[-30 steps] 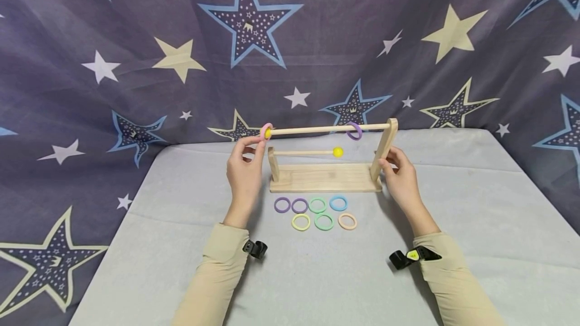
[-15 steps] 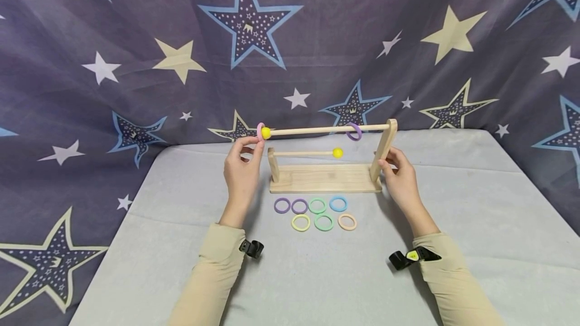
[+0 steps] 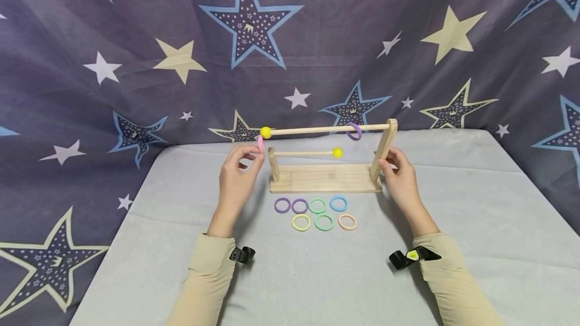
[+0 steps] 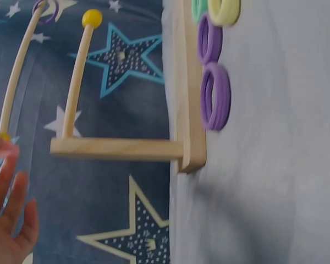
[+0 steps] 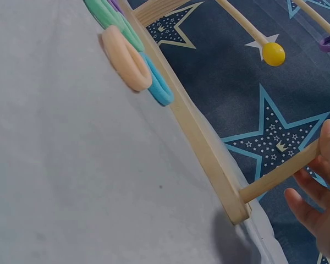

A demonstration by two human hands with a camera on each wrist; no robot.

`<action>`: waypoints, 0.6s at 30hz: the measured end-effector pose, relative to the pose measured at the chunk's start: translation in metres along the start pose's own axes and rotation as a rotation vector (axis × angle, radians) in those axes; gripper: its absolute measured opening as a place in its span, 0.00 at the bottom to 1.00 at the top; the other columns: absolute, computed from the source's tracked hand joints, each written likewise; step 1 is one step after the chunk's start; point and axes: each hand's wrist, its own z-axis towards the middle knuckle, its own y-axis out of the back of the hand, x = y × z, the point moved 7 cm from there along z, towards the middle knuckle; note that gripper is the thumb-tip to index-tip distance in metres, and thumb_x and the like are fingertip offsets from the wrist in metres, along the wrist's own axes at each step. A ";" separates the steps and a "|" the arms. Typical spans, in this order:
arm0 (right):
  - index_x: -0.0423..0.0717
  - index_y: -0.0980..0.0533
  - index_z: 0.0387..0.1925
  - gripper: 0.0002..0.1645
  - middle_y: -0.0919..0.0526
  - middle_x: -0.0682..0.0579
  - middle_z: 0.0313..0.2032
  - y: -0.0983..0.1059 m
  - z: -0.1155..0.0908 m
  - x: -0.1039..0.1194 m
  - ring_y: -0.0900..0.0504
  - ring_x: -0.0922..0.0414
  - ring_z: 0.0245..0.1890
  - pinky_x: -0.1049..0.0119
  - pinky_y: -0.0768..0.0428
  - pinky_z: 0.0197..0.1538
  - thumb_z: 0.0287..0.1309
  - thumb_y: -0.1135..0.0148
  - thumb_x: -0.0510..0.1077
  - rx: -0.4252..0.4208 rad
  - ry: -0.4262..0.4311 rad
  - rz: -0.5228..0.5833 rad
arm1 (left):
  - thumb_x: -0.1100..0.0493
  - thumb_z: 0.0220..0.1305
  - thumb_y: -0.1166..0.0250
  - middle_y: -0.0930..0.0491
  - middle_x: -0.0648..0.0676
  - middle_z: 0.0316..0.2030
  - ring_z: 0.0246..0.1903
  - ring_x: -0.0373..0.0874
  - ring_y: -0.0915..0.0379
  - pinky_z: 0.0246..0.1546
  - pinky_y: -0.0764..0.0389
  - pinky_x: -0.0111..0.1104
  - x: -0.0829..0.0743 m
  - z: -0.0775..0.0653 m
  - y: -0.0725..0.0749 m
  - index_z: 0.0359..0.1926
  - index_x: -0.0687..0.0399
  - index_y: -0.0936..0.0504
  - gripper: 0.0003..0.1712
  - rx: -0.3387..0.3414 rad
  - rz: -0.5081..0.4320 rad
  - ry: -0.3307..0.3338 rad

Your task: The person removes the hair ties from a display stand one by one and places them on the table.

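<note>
My left hand pinches a pink hair tie between thumb and fingers. It hangs just below and left of the yellow ball that tips the upper rod of a wooden stand. A purple hair tie hangs on that rod toward its right end. With thumb and fingers, my right hand grips the stand's tall right post. The right wrist view shows the post between thumb and fingers. In the left wrist view the pink hair tie is blurred at the fingertips.
Several loose hair ties lie in front of the stand, among them a blue one, a yellow one and a peach one. A shorter lower rod ends in another yellow ball. Star-patterned cloth hangs behind the table.
The left hand has drawn the pink hair tie leftward off the yellow ball at the upper rod's end, then lowered it slightly. The right hand and the stand have stayed in place.
</note>
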 end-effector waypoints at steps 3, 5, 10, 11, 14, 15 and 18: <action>0.35 0.30 0.62 0.23 0.20 0.38 0.54 0.000 0.000 0.001 0.22 0.47 0.54 0.75 0.28 0.44 0.69 0.43 0.39 0.001 -0.003 0.013 | 0.59 0.64 0.31 0.18 0.49 0.45 0.41 0.42 0.25 0.41 0.25 0.42 0.000 0.000 -0.001 0.40 0.53 0.16 0.05 0.085 0.007 -0.025; 0.35 0.30 0.62 0.23 0.20 0.37 0.54 0.001 -0.001 0.002 0.22 0.47 0.54 0.76 0.28 0.44 0.69 0.42 0.39 0.001 -0.001 0.018 | 0.58 0.64 0.31 0.18 0.48 0.47 0.42 0.42 0.25 0.41 0.25 0.43 0.000 -0.002 -0.002 0.39 0.52 0.16 0.05 0.124 0.019 -0.036; 0.35 0.30 0.62 0.23 0.19 0.37 0.54 0.001 -0.001 0.003 0.22 0.48 0.53 0.76 0.28 0.44 0.69 0.42 0.40 -0.002 0.000 0.015 | 0.58 0.63 0.30 0.19 0.49 0.48 0.41 0.43 0.24 0.41 0.24 0.42 0.000 -0.006 -0.003 0.39 0.52 0.16 0.05 0.179 0.050 -0.057; 0.35 0.30 0.62 0.23 0.19 0.38 0.54 0.001 -0.001 0.004 0.22 0.48 0.53 0.76 0.28 0.44 0.69 0.42 0.40 -0.002 -0.001 0.013 | 0.58 0.62 0.29 0.19 0.49 0.48 0.40 0.43 0.24 0.40 0.24 0.42 0.001 -0.008 -0.003 0.39 0.52 0.16 0.05 0.189 0.063 -0.061; 0.35 0.30 0.62 0.23 0.20 0.37 0.54 0.001 0.000 0.003 0.22 0.48 0.53 0.75 0.28 0.45 0.69 0.43 0.40 0.000 -0.005 0.014 | 0.59 0.62 0.29 0.18 0.49 0.46 0.39 0.42 0.24 0.40 0.23 0.42 0.003 -0.012 -0.003 0.39 0.51 0.16 0.06 0.223 0.106 -0.073; 0.35 0.30 0.62 0.23 0.20 0.37 0.54 0.000 0.000 0.003 0.22 0.47 0.53 0.75 0.28 0.45 0.69 0.43 0.39 0.001 -0.006 0.014 | 0.59 0.62 0.29 0.18 0.49 0.45 0.38 0.42 0.24 0.39 0.23 0.43 0.003 -0.014 -0.003 0.39 0.51 0.16 0.05 0.237 0.121 -0.078; 0.35 0.30 0.62 0.23 0.20 0.37 0.54 0.001 0.000 0.002 0.22 0.47 0.53 0.75 0.28 0.44 0.69 0.43 0.39 0.003 -0.006 0.016 | 0.59 0.62 0.29 0.19 0.46 0.43 0.38 0.40 0.25 0.40 0.22 0.43 0.005 -0.018 -0.004 0.38 0.49 0.16 0.05 0.296 0.154 -0.091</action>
